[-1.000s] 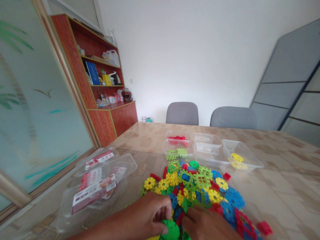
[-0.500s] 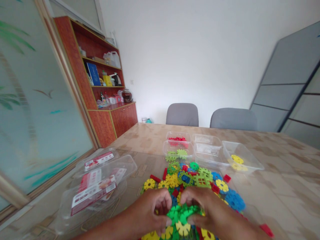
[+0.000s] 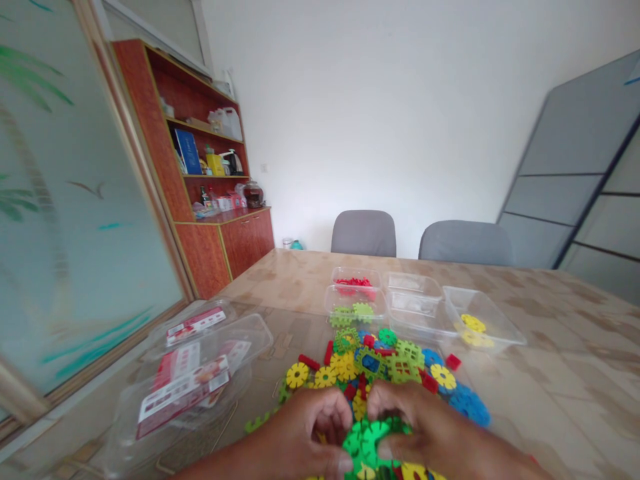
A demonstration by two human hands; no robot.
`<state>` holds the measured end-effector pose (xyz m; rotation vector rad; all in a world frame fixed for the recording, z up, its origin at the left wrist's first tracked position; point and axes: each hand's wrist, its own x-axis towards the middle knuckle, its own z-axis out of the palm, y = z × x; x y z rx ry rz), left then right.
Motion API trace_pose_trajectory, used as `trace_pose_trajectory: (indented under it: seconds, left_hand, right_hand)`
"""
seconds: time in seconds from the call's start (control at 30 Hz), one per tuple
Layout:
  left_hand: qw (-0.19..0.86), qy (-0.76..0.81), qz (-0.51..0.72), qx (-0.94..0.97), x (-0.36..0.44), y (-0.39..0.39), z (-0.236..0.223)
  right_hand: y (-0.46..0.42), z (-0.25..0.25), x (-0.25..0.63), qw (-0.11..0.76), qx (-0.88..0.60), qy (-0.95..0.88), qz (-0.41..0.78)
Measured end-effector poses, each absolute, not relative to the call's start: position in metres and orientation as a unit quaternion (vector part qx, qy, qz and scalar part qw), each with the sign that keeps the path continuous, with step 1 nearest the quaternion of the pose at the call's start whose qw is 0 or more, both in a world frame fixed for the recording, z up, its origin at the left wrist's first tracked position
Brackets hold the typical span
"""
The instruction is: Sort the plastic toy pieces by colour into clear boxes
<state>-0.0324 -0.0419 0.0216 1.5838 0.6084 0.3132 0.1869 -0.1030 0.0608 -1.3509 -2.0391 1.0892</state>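
Note:
A heap of plastic interlocking pieces [image 3: 390, 370] in yellow, green, blue and red lies on the table in front of me. My left hand [image 3: 310, 437] and my right hand [image 3: 425, 430] meet at the heap's near edge. Both grip a cluster of dark green gear-shaped pieces [image 3: 367, 443] between thumbs and fingers. Beyond the heap stand clear tubs: one with red pieces [image 3: 355, 280], one with light green pieces [image 3: 353, 312], one with yellow pieces [image 3: 473, 325], and one with nothing visible in it [image 3: 413, 293].
Clear plastic lids with red-and-white labels [image 3: 195, 373] lie at the left on the marbled table [image 3: 560, 373]. Two grey chairs [image 3: 364, 233] stand at the far side. A red-brown shelf cabinet [image 3: 210, 173] lines the left wall.
My right hand came up to join my left on the green pieces, and both lifted the cluster slightly. The view tilted up a little.

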Motion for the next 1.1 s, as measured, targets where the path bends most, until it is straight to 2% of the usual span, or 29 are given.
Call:
trace_pose_trajectory:
  seconds: [0.27, 0.63, 0.9, 1.1]
  left_hand:
    - [0.524, 0.278, 0.2, 0.78, -0.034, -0.038, 0.04]
    - [0.499, 0.291, 0.189, 0.794, -0.033, -0.036, 0.041]
    - [0.485, 0.305, 0.178, 0.8, -0.03, -0.035, 0.043]
    - [0.492, 0.299, 0.181, 0.797, -0.029, -0.032, 0.039]
  right_hand:
    - [-0.084, 0.072, 0.227, 0.332, -0.474, -0.739, 0.345]
    - [-0.041, 0.075, 0.324, 0.482, -0.579, -0.578, 0.314]
    - [-0.002, 0.066, 0.355, 0.476, -0.637, -0.555, 0.243]
    - [0.047, 0.064, 0.375, 0.392, -0.727, -0.549, 0.131]
